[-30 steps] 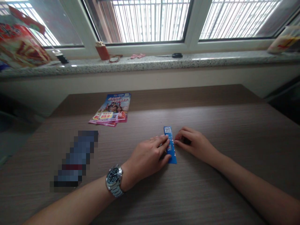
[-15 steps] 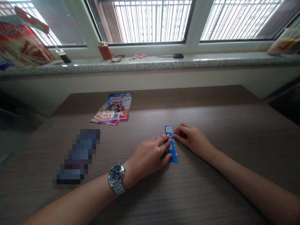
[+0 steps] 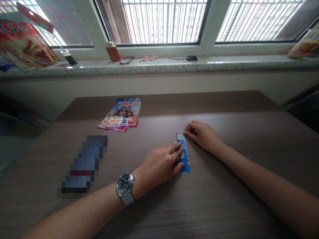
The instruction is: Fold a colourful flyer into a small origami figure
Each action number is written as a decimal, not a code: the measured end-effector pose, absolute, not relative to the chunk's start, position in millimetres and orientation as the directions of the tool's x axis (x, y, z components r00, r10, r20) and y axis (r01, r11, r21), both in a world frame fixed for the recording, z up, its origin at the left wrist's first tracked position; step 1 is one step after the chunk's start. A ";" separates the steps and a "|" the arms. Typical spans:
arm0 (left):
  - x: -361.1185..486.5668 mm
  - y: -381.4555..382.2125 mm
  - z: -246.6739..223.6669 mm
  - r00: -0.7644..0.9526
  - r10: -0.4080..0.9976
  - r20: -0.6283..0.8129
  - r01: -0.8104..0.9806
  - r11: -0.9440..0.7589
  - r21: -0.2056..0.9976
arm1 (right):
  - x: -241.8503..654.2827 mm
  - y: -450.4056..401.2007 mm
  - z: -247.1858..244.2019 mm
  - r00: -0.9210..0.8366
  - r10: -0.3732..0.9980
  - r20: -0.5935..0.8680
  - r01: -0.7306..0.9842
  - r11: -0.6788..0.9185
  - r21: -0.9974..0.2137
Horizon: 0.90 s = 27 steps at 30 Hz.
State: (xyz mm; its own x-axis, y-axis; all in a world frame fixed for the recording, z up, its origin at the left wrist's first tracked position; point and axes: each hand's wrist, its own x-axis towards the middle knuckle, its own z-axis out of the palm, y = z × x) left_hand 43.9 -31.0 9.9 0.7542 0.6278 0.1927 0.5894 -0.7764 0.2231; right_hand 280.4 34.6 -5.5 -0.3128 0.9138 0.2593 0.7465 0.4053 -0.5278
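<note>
A blue printed flyer (image 3: 184, 166), folded into a narrow strip with a QR code at its far end, lies on the table in front of me. My left hand (image 3: 164, 161), with a metal watch (image 3: 125, 186) on its wrist, rests on the strip. Its outstretched fingers press the middle down, and its thumb, spread apart, touches the lower part. At the far right corner of the strip, the thumb and forefinger of my right hand (image 3: 200, 132) are pinched together on the edge. The other right fingers are curled in.
Several colourful flyers (image 3: 124, 113) lie stacked at the back left of the brown table (image 3: 236, 186). A pixelated dark phone-like shape (image 3: 86, 164) is at the left. Scissors (image 3: 191, 58), a red case (image 3: 113, 52) and food packages (image 3: 25, 43) are on the windowsill.
My right hand has slid away from me along the strip's right edge, from near the middle to the far corner. The left hand stays in place on the strip.
</note>
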 end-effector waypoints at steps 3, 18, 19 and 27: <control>43.9 -31.0 8.6 0.748 0.632 0.202 0.593 -0.774 0.223 | 281.2 35.0 -6.5 -0.311 0.909 0.279 0.746 0.415 -0.521; 44.4 -32.0 10.2 0.744 0.635 0.206 0.596 -0.771 0.223 | 281.3 7.4 -0.7 -0.366 0.913 0.180 0.697 0.397 -0.597; 44.4 -32.0 9.7 0.744 0.635 0.209 0.597 -0.771 0.221 | 281.3 4.4 -0.2 -0.374 0.911 0.175 0.691 0.399 -0.602; 44.5 -31.7 9.3 0.748 0.636 0.190 0.598 -0.770 0.224 | 280.0 -24.8 1.7 -0.446 0.881 0.157 0.690 0.449 -0.568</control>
State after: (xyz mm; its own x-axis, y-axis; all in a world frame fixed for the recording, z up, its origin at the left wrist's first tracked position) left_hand 44.5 -31.7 9.3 0.7477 0.6363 0.1899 0.5979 -0.7696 0.2244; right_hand 280.0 -24.8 1.7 -0.4457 0.8814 0.1565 0.6895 0.4495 -0.5679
